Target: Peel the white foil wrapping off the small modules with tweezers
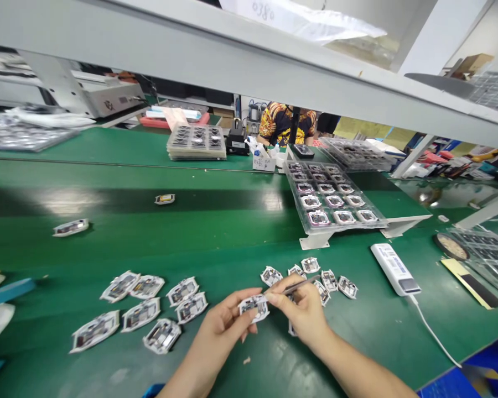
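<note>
My left hand (227, 321) pinches a small white-framed circuit module (254, 307) just above the green bench top. My right hand (302, 310) is closed around metal tweezers (295, 286) and also touches the module from the right. Several more modules (312, 275) lie in a cluster just beyond my right hand. Another group of modules (143, 309) lies to the left of my left hand.
A tilted clear tray (331, 200) of modules stands on a white stand at back right. A white corded device (395, 270) lies right of the cluster. Two stray modules (71, 227) sit on the dark belt. A person in a patterned shirt (285, 122) works opposite.
</note>
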The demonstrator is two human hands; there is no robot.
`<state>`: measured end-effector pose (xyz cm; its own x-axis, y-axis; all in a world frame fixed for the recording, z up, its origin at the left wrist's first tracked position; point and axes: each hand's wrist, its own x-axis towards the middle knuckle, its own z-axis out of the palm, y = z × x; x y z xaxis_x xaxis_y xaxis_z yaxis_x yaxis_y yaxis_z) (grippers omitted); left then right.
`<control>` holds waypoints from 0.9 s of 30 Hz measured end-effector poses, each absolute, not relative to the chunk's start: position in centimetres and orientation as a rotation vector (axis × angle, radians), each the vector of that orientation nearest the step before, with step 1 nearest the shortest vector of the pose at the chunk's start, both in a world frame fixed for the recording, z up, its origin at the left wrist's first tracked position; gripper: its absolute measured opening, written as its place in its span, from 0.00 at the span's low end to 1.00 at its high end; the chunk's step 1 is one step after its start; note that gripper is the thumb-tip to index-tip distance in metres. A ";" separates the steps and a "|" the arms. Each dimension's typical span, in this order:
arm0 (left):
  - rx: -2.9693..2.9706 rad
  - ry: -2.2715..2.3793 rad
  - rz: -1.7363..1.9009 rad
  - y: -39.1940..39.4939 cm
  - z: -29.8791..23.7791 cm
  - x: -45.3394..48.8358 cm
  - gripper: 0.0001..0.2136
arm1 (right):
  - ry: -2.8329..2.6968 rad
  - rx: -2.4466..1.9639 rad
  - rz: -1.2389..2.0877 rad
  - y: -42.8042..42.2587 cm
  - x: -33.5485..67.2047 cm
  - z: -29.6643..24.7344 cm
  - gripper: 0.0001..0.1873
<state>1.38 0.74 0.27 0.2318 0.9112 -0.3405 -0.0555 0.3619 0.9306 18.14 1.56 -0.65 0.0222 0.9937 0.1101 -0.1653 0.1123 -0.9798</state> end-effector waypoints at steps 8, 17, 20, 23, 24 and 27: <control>0.954 1.140 0.838 0.7 0.5 1.4 0.21 | -1.049 -0.948 1.220 1.5 17.7 -0.7 0.06; 0.889 1.137 0.876 0.4 0.7 1.5 0.20 | -1.041 -0.944 1.231 1.5 17.7 -0.6 0.08; 0.889 1.145 0.888 0.4 0.9 1.5 0.19 | -1.056 -0.901 1.244 1.4 17.8 -0.6 0.07; 0.896 1.150 0.880 0.5 1.3 1.5 0.19 | -1.079 -0.882 1.252 1.4 17.9 -0.5 0.06; 0.901 1.153 0.872 0.6 1.4 1.5 0.20 | -1.089 -0.888 1.251 1.3 17.9 -0.5 0.05; 0.916 1.164 0.862 0.7 1.5 1.5 0.21 | -1.106 -0.908 1.245 1.3 18.0 -0.5 0.06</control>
<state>1.54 0.69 1.48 0.1840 0.9127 -0.3648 -0.0836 0.3843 0.9194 17.98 1.34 -0.55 -0.0177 0.9904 0.1374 -0.2529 0.1285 -0.9589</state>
